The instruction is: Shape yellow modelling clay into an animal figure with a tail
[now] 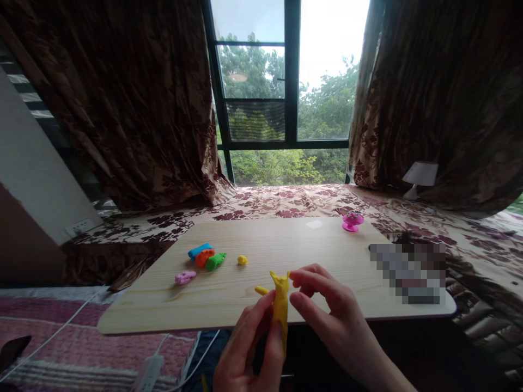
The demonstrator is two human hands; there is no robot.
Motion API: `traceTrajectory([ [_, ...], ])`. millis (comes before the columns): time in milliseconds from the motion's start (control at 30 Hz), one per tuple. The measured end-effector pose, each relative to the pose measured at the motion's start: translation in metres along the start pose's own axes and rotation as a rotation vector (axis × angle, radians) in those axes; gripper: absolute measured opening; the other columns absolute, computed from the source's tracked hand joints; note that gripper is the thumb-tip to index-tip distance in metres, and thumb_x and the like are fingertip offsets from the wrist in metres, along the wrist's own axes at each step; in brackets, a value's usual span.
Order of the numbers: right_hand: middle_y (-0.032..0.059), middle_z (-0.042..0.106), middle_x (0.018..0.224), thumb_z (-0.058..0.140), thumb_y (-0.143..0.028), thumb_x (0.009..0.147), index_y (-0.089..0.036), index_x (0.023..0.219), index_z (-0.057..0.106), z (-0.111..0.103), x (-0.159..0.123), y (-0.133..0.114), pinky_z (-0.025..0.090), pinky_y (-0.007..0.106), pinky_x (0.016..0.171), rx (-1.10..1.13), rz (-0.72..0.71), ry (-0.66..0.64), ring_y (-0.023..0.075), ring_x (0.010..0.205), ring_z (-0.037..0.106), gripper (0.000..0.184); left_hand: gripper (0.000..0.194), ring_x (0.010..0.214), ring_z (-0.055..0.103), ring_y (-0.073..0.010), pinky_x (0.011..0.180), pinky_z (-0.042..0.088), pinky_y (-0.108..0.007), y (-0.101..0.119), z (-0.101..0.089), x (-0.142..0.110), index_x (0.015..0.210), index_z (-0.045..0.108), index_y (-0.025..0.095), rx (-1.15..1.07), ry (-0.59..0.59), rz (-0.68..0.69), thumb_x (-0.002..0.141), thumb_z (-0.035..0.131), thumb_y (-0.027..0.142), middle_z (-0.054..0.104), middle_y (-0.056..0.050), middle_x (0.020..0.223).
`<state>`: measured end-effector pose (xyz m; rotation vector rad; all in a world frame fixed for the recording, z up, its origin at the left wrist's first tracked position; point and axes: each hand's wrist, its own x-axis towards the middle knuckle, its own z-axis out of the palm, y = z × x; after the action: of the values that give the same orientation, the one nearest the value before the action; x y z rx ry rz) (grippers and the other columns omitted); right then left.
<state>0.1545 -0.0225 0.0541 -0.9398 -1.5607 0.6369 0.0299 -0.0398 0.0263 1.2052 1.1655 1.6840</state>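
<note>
A yellow clay figure (280, 305) with two pointed tips like ears stands upright in my left hand (255, 351), which is closed around its body below the head. A thin yellow piece (262, 291) sticks out to the left above my left fingertips; whether it joins the figure I cannot tell. My right hand (333, 310) is at the figure's right side, thumb and index finger apart. Its index fingertip is at the right ear tip and seems to touch it. The figure's lower end is partly hidden by my left thumb.
On the wooden table (261, 239) lie blue (200, 251), orange (204, 258), green (216, 262) and pink (185, 277) clay lumps and a small yellow ball (242, 260). A pink mushroom-shaped object (352, 221) stands at the back right. A blurred-out object (408, 275) lies right.
</note>
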Motion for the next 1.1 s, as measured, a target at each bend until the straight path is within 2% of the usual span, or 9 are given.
traceTrajectory([
  [100,0.0032,0.055,0.082,0.059,-0.017,0.08,-0.015,0.087,0.063,0.0,0.007,-0.006,0.045,0.029,0.069,0.017,0.049,-0.067,0.0146,0.074,0.051,0.008,0.03,0.101,0.061,-0.022,0.091,0.047,-0.028,-0.003,-0.001,-0.001,0.1,0.067,0.026,0.02,-0.029,0.032,0.07,0.066,0.023,0.069,-0.001,0.105],
  [300,0.0013,0.054,0.074,0.06,-0.02,0.08,-0.015,0.076,0.062,0.005,0.008,-0.003,0.043,0.028,0.065,0.025,0.075,0.014,0.0139,0.069,0.05,0.006,0.03,0.099,0.061,-0.0226,0.093,0.045,-0.031,-0.004,0.001,-0.003,0.102,0.067,0.026,0.052,-0.014,0.097,0.072,0.065,0.024,0.067,-0.003,0.106],
  [533,0.002,0.056,0.071,0.057,-0.021,0.083,-0.017,0.08,0.067,0.017,0.004,0.002,0.045,0.027,0.059,0.058,-0.006,0.118,0.0138,0.065,0.053,0.011,0.027,0.094,0.062,-0.0218,0.089,0.047,-0.03,-0.005,0.0,-0.001,0.097,0.069,0.027,0.105,0.011,0.181,0.071,0.066,0.024,0.067,-0.003,0.103],
  [633,0.0021,0.057,0.074,0.055,-0.02,0.085,-0.019,0.086,0.068,0.019,0.001,0.004,0.047,0.027,0.061,0.014,-0.038,0.134,0.0139,0.067,0.056,0.013,0.026,0.094,0.063,-0.0211,0.089,0.047,-0.028,-0.005,-0.001,0.0,0.095,0.07,0.027,0.1,0.008,0.166,0.069,0.067,0.024,0.068,-0.002,0.101],
  [700,0.0027,0.058,0.079,0.053,-0.019,0.086,-0.021,0.094,0.067,0.015,-0.001,0.006,0.048,0.028,0.066,-0.045,-0.06,0.117,0.0146,0.073,0.057,0.017,0.027,0.097,0.062,-0.0219,0.089,0.047,-0.028,-0.003,-0.002,0.002,0.096,0.07,0.027,0.06,0.009,0.086,0.068,0.068,0.026,0.069,-0.002,0.102],
  [833,0.0055,0.057,0.098,0.054,-0.014,0.084,-0.025,0.107,0.063,-0.01,0.002,0.004,0.049,0.032,0.077,-0.257,-0.203,0.07,0.0179,0.091,0.056,0.027,0.035,0.095,0.064,-0.0235,0.08,0.052,-0.028,0.004,-0.007,0.006,0.099,0.069,0.022,-0.067,-0.022,-0.2,0.067,0.067,0.035,0.071,-0.003,0.099],
  [967,0.0047,0.052,0.116,0.059,-0.015,0.081,-0.03,0.1,0.066,-0.039,0.019,-0.013,0.046,0.038,0.089,-0.413,-0.352,-0.196,0.021,0.108,0.049,0.025,0.035,0.072,0.067,-0.0192,0.065,0.054,-0.024,0.014,-0.016,0.012,0.096,0.07,0.018,-0.126,-0.163,-0.431,0.066,0.066,0.037,0.073,-0.006,0.09],
  [1100,0.0038,0.054,0.116,0.065,-0.019,0.078,-0.029,0.096,0.067,-0.05,0.035,-0.026,0.046,0.038,0.089,-0.399,-0.364,-0.439,0.0206,0.11,0.049,0.021,0.032,0.063,0.065,-0.0177,0.059,0.052,-0.023,0.019,-0.025,0.016,0.091,0.072,0.017,-0.089,-0.251,-0.517,0.067,0.062,0.037,0.072,-0.005,0.071],
])
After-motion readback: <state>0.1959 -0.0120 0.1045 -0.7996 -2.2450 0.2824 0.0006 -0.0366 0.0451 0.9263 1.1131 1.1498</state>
